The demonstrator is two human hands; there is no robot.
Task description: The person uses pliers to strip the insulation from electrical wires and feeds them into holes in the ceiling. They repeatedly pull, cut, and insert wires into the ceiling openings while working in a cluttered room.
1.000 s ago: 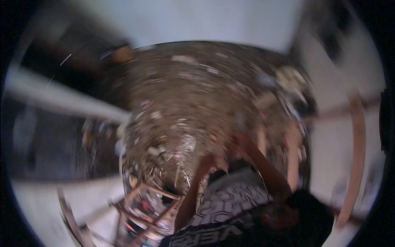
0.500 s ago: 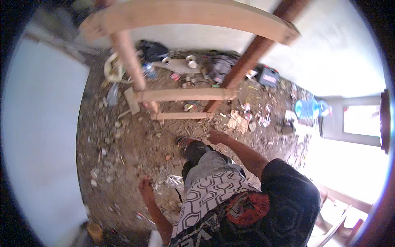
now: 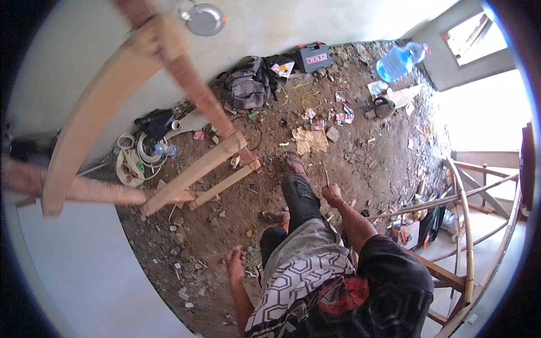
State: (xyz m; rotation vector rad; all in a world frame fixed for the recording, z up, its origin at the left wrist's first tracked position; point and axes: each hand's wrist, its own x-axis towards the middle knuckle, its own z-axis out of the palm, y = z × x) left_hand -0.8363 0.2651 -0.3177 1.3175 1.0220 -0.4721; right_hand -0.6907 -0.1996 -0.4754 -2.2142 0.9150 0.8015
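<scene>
View has swung round over the last half second: the wooden ladder frame (image 3: 193, 176), which stood across the top, now slants down the left side, and the dark tool case (image 3: 313, 58) has gone from right of the ladder's foot to upper middle. Reads as the person turning rightward, probably mid-stride, so the work seems to be in passage between spots. Right hand (image 3: 333, 195) shows more clearly now: fingers closed round a slim tool (image 3: 326, 176) pointing up the view, over the dirt floor (image 3: 208, 242) and just beside the forward foot (image 3: 296, 165); too small to say what kind. Left hand (image 3: 235, 263) hangs out to the side, half curled, nothing seen in it; cannot tell whether the fingers meet. Edges: ladder's lower rungs near the feet on the left, pale panel or wall (image 3: 79, 270) beyond; bamboo poles (image 3: 445, 198) cross at right, one tip near the right forearm. Ahead, the floor between ladder and poles is the widest room, though uneven, with brown paper (image 3: 310, 140) and small packets (image 3: 344, 115) lying about. Grey backpack (image 3: 248, 90) and tool case sit along the far wall (image 3: 270, 28), well apart from both hands.
</scene>
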